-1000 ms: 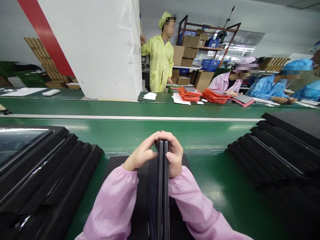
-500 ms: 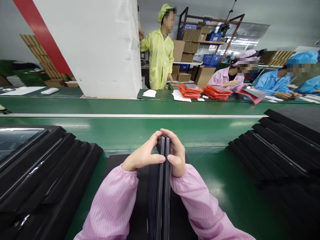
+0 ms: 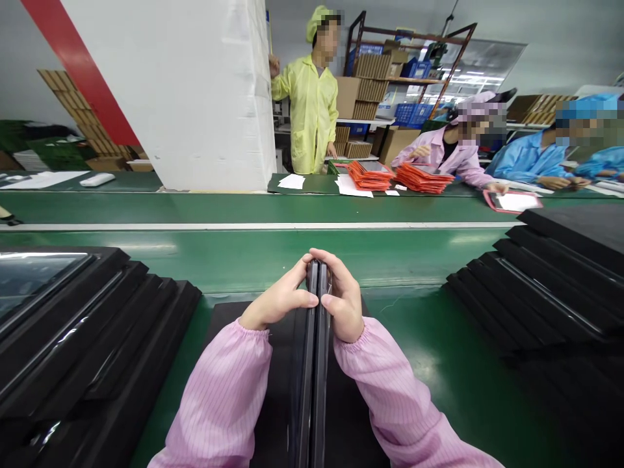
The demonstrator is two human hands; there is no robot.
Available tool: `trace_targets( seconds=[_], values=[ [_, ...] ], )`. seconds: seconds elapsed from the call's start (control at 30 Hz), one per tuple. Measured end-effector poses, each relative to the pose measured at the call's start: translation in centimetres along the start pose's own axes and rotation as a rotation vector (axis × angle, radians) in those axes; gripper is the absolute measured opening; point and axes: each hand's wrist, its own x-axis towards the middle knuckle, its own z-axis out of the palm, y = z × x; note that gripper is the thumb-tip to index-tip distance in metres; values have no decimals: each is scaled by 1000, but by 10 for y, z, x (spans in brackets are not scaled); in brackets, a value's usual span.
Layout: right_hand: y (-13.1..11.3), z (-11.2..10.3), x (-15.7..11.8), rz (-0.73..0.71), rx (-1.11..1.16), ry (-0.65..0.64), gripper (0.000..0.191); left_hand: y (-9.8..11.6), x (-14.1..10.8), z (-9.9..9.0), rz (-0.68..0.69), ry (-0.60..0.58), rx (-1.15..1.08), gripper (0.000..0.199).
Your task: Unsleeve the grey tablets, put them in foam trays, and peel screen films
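"Slabs, two dark ones, on edge side by side over the black pad on the green bench. Are they being held?"

"Clamped round the far end: left hand on one, right hand on the other, thumbs on the narrow edges, fingertips meeting or nearly so."

"Heavy?"

"Can't tell from here. They look stiff, and that faintly shiny outer face is probably slippery and easily scratched. I'd take hold by the rims, palms flat, with even pressure, so neither slides past the other."
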Motion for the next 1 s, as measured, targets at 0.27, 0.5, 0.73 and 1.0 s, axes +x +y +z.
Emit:
trace_targets(
  seconds=[0.27,0.5,0.73,1.0],
  values=[
    [-18,-2,-7,-49,-78,-101,60,21,-15,-3,-16,-108,151,85],
    [-30,-1,-12,-110,-97,-272,76,38,-33,-13,-63,-212,354,111],
    [-35,5,-14,-104,-123,-236,65,50,-35,-6,-105,-171,320,96],
    [-42,7,-17,-80,-130,-210,60,51,-34,-4,-38,-191,296,84]
  ],
)
